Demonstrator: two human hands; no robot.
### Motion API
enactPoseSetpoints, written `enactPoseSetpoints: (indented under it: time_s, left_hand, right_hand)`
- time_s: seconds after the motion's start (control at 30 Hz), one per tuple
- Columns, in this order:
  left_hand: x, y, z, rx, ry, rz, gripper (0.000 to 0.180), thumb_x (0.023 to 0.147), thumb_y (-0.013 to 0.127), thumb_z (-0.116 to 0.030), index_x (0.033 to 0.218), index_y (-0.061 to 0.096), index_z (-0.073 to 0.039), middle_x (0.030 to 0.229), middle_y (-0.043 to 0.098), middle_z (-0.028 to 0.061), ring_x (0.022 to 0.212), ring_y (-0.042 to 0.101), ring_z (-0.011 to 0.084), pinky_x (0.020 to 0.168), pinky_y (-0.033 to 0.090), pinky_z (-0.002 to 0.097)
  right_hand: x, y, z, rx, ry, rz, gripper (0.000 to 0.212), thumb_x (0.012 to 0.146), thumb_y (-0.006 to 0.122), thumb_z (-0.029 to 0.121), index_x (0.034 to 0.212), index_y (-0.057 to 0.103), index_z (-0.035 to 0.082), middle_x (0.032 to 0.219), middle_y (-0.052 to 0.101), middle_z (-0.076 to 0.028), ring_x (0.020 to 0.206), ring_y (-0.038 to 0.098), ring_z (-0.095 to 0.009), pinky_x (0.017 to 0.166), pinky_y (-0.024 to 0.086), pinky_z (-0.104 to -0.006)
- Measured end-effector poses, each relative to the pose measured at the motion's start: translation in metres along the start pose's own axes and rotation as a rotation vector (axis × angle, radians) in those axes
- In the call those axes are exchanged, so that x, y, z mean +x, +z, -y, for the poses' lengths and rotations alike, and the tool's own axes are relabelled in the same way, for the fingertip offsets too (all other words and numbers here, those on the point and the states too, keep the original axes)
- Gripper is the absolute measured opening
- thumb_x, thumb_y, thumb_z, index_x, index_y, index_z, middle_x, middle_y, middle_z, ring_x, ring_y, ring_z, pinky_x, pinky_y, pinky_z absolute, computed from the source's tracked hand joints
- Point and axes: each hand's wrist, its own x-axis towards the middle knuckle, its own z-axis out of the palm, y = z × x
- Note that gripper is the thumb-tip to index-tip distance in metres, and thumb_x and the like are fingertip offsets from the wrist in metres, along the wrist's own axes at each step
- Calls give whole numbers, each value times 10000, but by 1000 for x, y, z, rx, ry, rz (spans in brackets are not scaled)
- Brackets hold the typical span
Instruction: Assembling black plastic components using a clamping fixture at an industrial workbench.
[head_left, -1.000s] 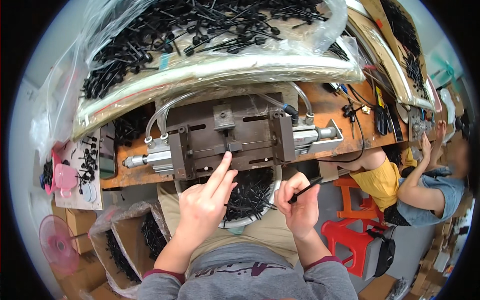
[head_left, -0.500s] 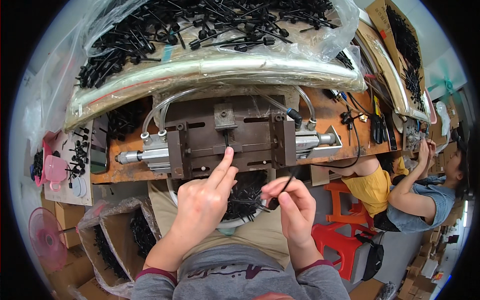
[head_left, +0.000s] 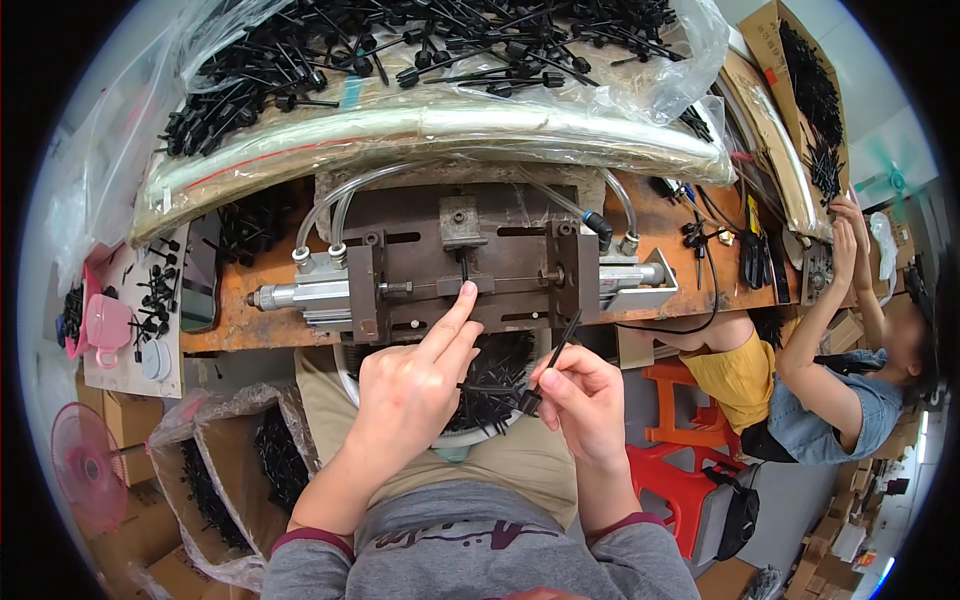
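Note:
My left hand (head_left: 415, 385) reaches over a brown metal fixture (head_left: 420, 262) with its index finger stretched out. The fingertip touches the near end of a thin black stem (head_left: 463, 266) that lies below a grey metal block (head_left: 461, 222). Nothing is gripped in that hand. In my right hand (head_left: 585, 398), thumb and fingers pinch a black plastic stem with a knob-like head (head_left: 530, 402); its thin end points up toward the fixture, its head hangs down. Between my legs a white-rimmed tub (head_left: 482, 436) holds many similar black pieces, partly hidden by my hands.
Air cylinders (head_left: 318, 297) with clear hoses flank the fixture on the orange bench (head_left: 250, 338). Behind it lies a plastic-lined tray (head_left: 430, 125) heaped with black pieces. A pink cup (head_left: 108, 322) stands left, a red stool (head_left: 680, 490) right. At far right, a co-worker (head_left: 835, 400) reaches toward a carton.
The piece in my right hand has swung more upright. Short rods now show further inward from the fixture's side blocks. My left fingertip stays at the stem; the co-worker's hands have risen.

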Motion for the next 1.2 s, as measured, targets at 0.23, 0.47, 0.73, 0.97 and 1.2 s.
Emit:
enactPoseSetpoints:
  time_s: [0.23, 0.47, 0.73, 0.97, 1.2]
  left_hand:
    - [-4, -15, -11, -447, 135, -97, 303, 761, 792, -150, 1051, 729, -88, 1055, 714, 39, 639, 673, 163, 539, 529, 262]
    - [-13, -15, -10, -477, 159, -146, 251, 725, 779, -87, 967, 726, -51, 1019, 709, 52, 646, 686, 183, 532, 543, 273]
    - [-25, -21, -11, -562, 125, -17, 279, 708, 807, -58, 980, 745, -62, 934, 726, 49, 660, 689, 175, 527, 529, 281]
    - [-31, -27, -12, -580, 165, 58, 303, 697, 814, -74, 991, 783, -134, 1027, 716, 38, 616, 650, 116, 506, 504, 260]
    - [-32, -29, -9, -453, 246, 33, 244, 766, 760, -67, 1005, 741, -21, 1253, 688, 83, 605, 670, 86, 468, 494, 215]
  right_hand:
    - [4, 4, -4, 32, 16, -10, 44, 951, 648, 35, 950, 639, -8, 830, 657, -52, 551, 554, -63, 450, 412, -206]
    - [9, 12, -7, 32, 16, 86, 125, 978, 615, 63, 1038, 646, -42, 860, 676, -99, 555, 578, -96, 469, 443, -219]
    - [24, 19, 5, 61, 9, 72, 288, 1054, 490, 181, 1135, 625, -60, 856, 678, -153, 539, 599, -128, 476, 476, -226]
    - [27, 16, 4, -39, -133, -17, 269, 1048, 514, 172, 1012, 639, -63, 776, 682, -154, 489, 603, -143, 471, 484, -232]
    - [18, 29, -1, -31, -91, -35, 345, 1075, 447, 253, 955, 591, -36, 759, 697, -207, 463, 598, -149, 416, 487, -234]
